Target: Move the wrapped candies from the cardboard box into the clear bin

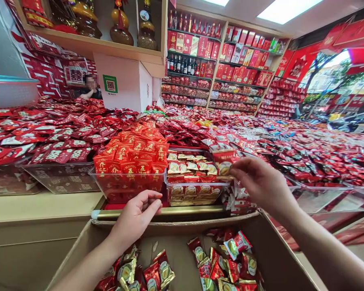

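Observation:
My right hand pinches a red and gold durian candy packet by its right edge. It holds the packet over the right end of a clear plastic bin, where matching durian packets are stacked in neat rows. Loosely curled, my left hand hovers before the bins, thumb close to the fingers and nothing visible in them. Below both hands is an open cardboard box. Loose durian candy packets lie in its right part, and more packets lie at its left.
Left of the durian bin, another clear bin is heaped with orange-red packets. A gold rail runs along the front. Bins of red sweets spread to the right. Behind the display stand a white pillar and a person.

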A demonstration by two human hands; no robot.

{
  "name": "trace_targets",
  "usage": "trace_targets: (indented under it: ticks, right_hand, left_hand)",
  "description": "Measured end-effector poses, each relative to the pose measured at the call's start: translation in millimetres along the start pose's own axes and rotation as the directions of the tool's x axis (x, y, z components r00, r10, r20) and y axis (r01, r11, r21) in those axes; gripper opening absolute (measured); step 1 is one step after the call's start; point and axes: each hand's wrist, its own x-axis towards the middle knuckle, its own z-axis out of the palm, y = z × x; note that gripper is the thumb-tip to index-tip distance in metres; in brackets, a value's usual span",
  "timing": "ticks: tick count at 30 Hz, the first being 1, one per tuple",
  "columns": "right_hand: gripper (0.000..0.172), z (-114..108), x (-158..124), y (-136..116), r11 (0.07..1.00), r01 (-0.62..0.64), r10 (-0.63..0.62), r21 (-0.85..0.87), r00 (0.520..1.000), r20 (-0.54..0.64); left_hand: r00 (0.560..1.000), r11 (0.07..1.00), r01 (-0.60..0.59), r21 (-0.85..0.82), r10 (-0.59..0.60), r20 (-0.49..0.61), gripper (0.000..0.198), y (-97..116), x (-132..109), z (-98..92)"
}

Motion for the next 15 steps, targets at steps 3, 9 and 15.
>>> trace_targets:
  ticks: [3,9,15]
  right_hand:
    - [0.028,-5.6,11.0,0.7,0.977,-0.071,0.056,0.200,0.995,0.078]
    - [0.027,55.6,-52.9,-24.0,0.880,-0.290,0.075,0.377,0.868,0.492]
    - [0.018,50.3,-41.9,-22.9,0.967,0.253,-0.211,-0.024,0.854,0.476]
  left_hand:
    - [0.999,1.000,0.011,-0.003,-0.011,0.034,0.019,-4.8,3.8,-3.2]
    - [0.939,0.961,0.048,-0.274,0.050,0.340,0.046,6.4,-12.2,11.1]
    - [0.975,0.999,-0.018,-0.038,0.026,0.219,0.020,3.1,-17.0,18.7]
